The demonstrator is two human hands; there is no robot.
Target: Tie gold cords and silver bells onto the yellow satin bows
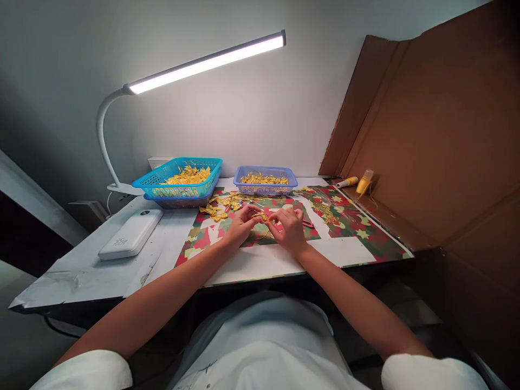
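Between my two hands, just above the patterned mat, is a small piece of gold cord [263,216]. My left hand [242,223] pinches it from the left. On its other side, my right hand [287,224] grips it with thumb and fingers bent. How the cord is looped is too small to make out. Close to the right hand lies a pink-handled tool [309,223], partly hidden by it. Loose yellow ribbon pieces [215,211] and gold cords are spread on the mat behind the left hand. More tangled gold cord [326,213] lies to the right.
A turquoise basket [179,190] of yellow pieces stands back left, stacked on another. Behind my hands is a blue-purple basket [266,188] with gold cords. A white power bank [130,234] lies left, under a lamp [207,62]. Cardboard [439,130] walls the right, near a small bottle [364,182].
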